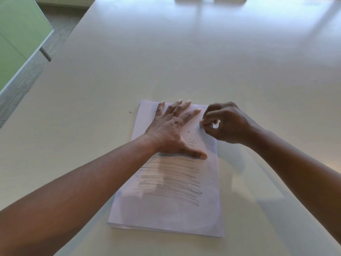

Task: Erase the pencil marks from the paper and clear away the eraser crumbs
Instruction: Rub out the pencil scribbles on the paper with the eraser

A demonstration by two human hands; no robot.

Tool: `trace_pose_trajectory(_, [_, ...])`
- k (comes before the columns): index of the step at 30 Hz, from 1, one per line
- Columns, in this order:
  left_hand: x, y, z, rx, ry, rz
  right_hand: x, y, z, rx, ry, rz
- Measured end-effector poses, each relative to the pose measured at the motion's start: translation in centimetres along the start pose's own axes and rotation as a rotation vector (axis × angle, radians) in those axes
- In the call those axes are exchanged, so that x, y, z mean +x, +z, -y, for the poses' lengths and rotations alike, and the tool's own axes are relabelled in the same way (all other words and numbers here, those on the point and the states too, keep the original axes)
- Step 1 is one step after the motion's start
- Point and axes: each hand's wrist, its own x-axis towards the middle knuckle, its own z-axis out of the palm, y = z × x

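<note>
Presently: erasing on white paper sheet (171,215).
Left hand (170,130) flat, fingers spread, pressing paper; right hand (226,124) beside it pinches small white eraser (215,125).

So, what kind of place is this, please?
Probably an office or meeting room: a large pale table, grey carpet on the floor, and a green panel with a metal handle at the left.

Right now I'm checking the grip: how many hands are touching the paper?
2. The left hand lies flat on the upper part of the paper, fingers spread. The right hand pinches a small white eraser at the paper's upper right edge.
</note>
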Motion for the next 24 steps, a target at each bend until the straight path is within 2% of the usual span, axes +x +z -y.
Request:
trace_pose_trajectory(3, [0.0,0.0,0.0,-0.002,0.003,-0.007,0.6,0.0,-0.5,-0.016,0.003,-0.013])
trace_pose_trajectory(9, [-0.1,0.0,-0.1,0.004,-0.003,-0.001,-0.3,-1.4,-0.2,0.058,-0.149,0.168])
trace_pose_trajectory(16, [0.1,0.2,0.0,0.007,0.008,-0.007,1.1,0.0,-0.9,-0.016,-0.165,0.027])
trace_pose_trajectory(22, [0.0,0.1,0.0,-0.002,0.003,-0.001,-0.6,-0.5,0.4,0.083,-0.223,0.167])
trace_pose_trajectory(24, [0.0,0.1,0.1,0.002,0.009,-0.003,-0.3,-0.4,0.0,0.059,-0.207,0.141])
